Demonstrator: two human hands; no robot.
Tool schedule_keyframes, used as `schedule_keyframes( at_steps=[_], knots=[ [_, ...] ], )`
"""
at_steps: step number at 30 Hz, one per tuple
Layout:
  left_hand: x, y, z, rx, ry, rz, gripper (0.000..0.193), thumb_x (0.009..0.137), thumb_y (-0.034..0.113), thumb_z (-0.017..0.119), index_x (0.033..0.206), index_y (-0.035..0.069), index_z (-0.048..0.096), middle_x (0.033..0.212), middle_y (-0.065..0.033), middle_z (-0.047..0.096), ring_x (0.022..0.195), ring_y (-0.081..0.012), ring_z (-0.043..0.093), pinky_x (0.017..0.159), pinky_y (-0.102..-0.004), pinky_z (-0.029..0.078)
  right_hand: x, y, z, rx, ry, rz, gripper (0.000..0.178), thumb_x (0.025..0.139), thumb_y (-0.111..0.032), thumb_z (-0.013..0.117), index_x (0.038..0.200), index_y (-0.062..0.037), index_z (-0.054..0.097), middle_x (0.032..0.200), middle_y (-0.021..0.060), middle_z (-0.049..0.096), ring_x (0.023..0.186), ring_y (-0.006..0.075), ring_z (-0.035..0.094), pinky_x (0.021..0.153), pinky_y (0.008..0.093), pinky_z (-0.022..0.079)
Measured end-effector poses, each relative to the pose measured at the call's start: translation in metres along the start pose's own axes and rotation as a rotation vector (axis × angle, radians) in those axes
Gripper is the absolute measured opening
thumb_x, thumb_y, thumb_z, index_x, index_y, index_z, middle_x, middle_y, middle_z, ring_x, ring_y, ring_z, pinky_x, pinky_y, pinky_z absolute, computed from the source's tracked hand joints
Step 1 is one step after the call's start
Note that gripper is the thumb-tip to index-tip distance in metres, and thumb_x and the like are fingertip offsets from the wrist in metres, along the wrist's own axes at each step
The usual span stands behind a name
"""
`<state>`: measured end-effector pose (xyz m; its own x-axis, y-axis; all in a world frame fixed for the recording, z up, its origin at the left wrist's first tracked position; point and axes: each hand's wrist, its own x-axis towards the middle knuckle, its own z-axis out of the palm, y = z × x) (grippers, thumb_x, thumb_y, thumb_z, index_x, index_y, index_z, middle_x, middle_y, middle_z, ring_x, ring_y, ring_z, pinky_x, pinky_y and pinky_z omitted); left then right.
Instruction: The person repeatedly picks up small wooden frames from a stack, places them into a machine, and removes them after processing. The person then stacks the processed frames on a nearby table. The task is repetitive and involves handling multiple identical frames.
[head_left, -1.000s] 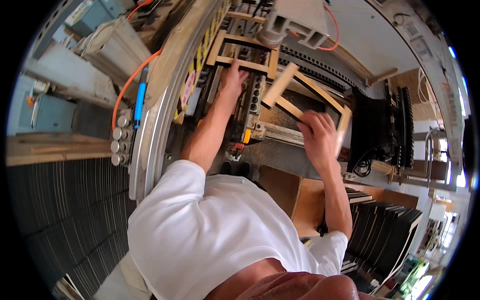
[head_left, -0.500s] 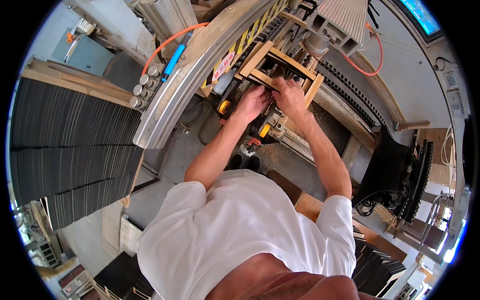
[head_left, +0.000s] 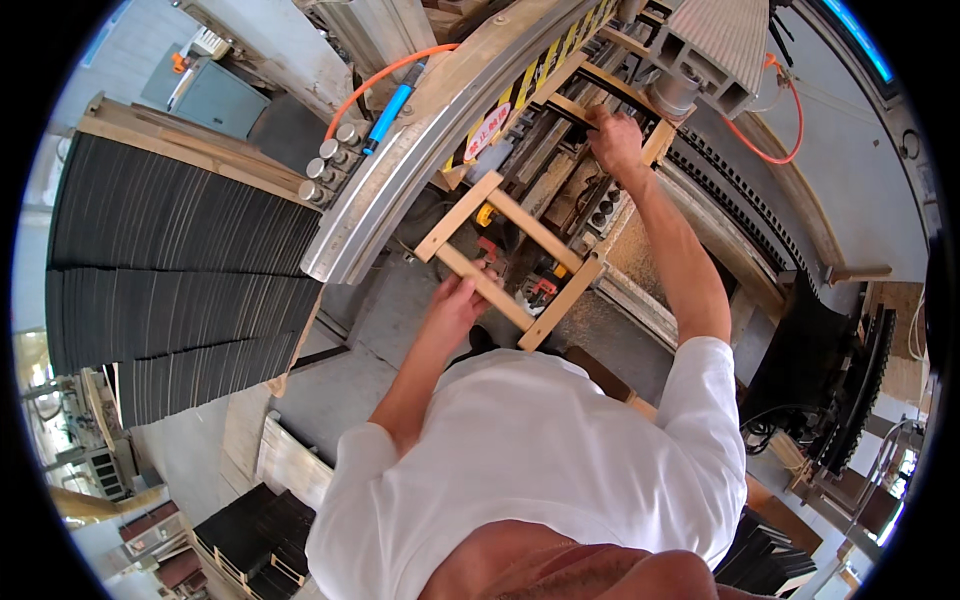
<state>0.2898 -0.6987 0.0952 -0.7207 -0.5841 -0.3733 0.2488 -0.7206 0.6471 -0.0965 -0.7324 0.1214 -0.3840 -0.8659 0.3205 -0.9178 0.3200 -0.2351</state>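
Note:
A rectangular frame of pale wooden bars [head_left: 537, 230] hangs tilted in front of my body. My left hand [head_left: 455, 308] has its fingers round the near bar and holds the frame above the floor. Farther off and to the right, another wooden frame [head_left: 657, 143] with dark inner edges lies in the machine [head_left: 553, 180]. My right hand [head_left: 616, 143] is on its near bar with the fingers curled over it. Its fingertips are partly hidden.
A curved metal beam [head_left: 365, 205] with a striped warning strip crosses at the left. Beyond it stand tall stacks of black panels [head_left: 180, 300]. A ribbed metal arm [head_left: 715, 45] overhangs the machine at the far right, beside an orange hose [head_left: 798, 130].
Both hands were together at the machine. My left hand has come back toward me with one wooden frame, while my right hand has reached farther away onto the other frame.

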Motion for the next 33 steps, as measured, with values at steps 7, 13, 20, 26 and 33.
schedule_keyframes(
  at_steps=[7,13,20,26,33],
  knots=[
    [-0.057,0.019,-0.042,0.077,0.056,-0.018,0.031,0.095,0.017,0.049,0.124,0.005,0.048,0.111,-0.0086,0.057,0.108,-0.0244,0.056,0.094,-0.0375,0.044,0.043,0.006,0.006,-0.515,-0.005,-0.125,0.025,0.073,-0.008,0.063,0.096,-0.0049,0.052,0.078,0.0147,0.066,0.093,0.0292,0.057,0.079,0.0365,0.037],
    [-0.071,0.028,-0.093,0.070,0.166,0.007,0.034,0.094,0.019,0.052,0.124,0.003,0.046,0.110,-0.0092,0.057,0.106,-0.0241,0.057,0.095,-0.0384,0.044,0.083,0.014,0.005,-0.687,-0.209,0.009,0.028,0.078,-0.006,0.062,0.104,-0.0051,0.051,0.084,0.0125,0.067,0.095,0.0273,0.057,0.082,0.0369,0.036],
    [-0.067,0.021,-0.126,-0.029,0.280,0.063,0.033,0.092,0.024,0.057,0.118,0.005,0.050,0.111,-0.0077,0.058,0.106,-0.0232,0.057,0.091,-0.0379,0.046,0.117,0.048,0.012,-0.656,-0.204,0.056,0.028,0.081,-0.003,0.058,0.108,-0.0082,0.053,0.087,0.0122,0.066,0.092,0.0293,0.061,0.088,0.0409,0.039],
    [-0.052,0.003,-0.120,-0.075,0.324,0.049,0.033,0.092,0.027,0.058,0.116,0.006,0.051,0.111,-0.0070,0.059,0.106,-0.0218,0.056,0.090,-0.0370,0.046,0.133,0.065,0.008,-0.427,-0.320,0.020,0.024,0.078,0.000,0.058,0.101,-0.0066,0.056,0.088,0.0149,0.065,0.092,0.0322,0.062,0.084,0.0456,0.044],
    [-0.027,-0.020,-0.110,-0.093,0.319,-0.005,0.035,0.092,0.027,0.057,0.118,0.006,0.050,0.111,-0.0067,0.060,0.103,-0.0203,0.057,0.090,-0.0366,0.045,0.141,0.087,0.020,-0.418,-0.307,-0.033,0.012,0.075,-0.004,0.063,0.086,-0.0053,0.059,0.083,0.0158,0.064,0.081,0.0361,0.062,0.067,0.0465,0.050]
  ],
)
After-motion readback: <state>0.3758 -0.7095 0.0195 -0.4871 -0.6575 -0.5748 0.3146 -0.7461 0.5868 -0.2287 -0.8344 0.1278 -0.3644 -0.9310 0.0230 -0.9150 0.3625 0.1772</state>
